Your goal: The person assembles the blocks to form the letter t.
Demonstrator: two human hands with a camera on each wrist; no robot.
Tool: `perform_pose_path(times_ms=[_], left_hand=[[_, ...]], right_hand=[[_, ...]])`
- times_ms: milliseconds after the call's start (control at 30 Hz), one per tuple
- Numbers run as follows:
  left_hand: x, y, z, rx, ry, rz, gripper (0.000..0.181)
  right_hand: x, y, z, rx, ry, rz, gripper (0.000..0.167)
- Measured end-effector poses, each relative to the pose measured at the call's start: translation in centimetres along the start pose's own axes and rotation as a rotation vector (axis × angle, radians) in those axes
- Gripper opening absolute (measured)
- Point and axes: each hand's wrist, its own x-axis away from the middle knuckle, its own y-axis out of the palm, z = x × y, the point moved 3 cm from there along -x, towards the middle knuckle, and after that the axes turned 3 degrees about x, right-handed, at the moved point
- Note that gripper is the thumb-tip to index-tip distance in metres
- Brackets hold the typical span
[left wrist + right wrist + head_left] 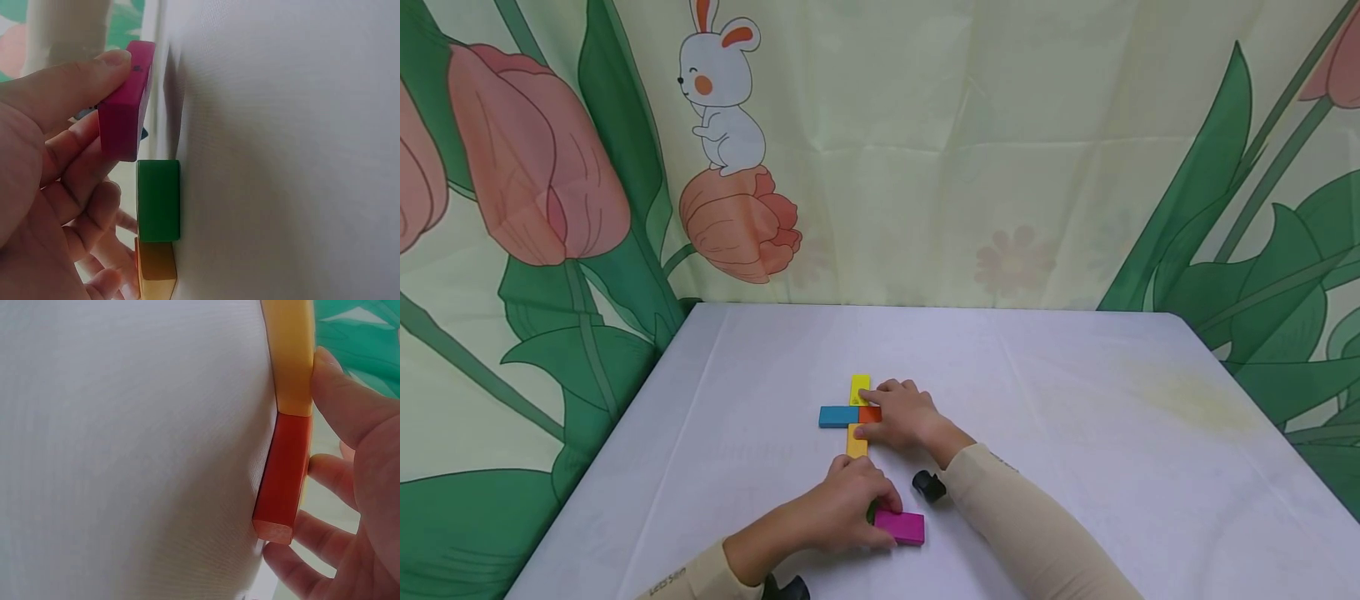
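My left hand [853, 507] pinches a magenta block [901, 528] between thumb and fingers; in the left wrist view it is held tilted, off the white surface. Just beyond it a green block [158, 200] lies on the cloth, end to end with an amber block [857, 443]. A blue block [838, 417], a red-orange block [868, 414] and a yellow block [860, 387] join it in a cross. With fingers spread, my right hand [908, 418] rests over the cross's right side, thumb on the amber block and a fingertip on the yellow one.
A white cloth covers the table [1075, 400]. Black wrist devices [929, 486] sit by both sleeves. Behind the table hangs a curtain [880, 167] printed with tulips and a rabbit.
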Motion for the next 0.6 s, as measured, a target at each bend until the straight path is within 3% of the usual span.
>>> perform_pose_path(times_ms=[600], left_hand=[[-0.06, 0.44, -0.31, -0.020, -0.011, -0.005, 0.032]], right_hand=[[0.07, -0.04, -0.01, -0.009, 0.006, -0.002, 0.073]])
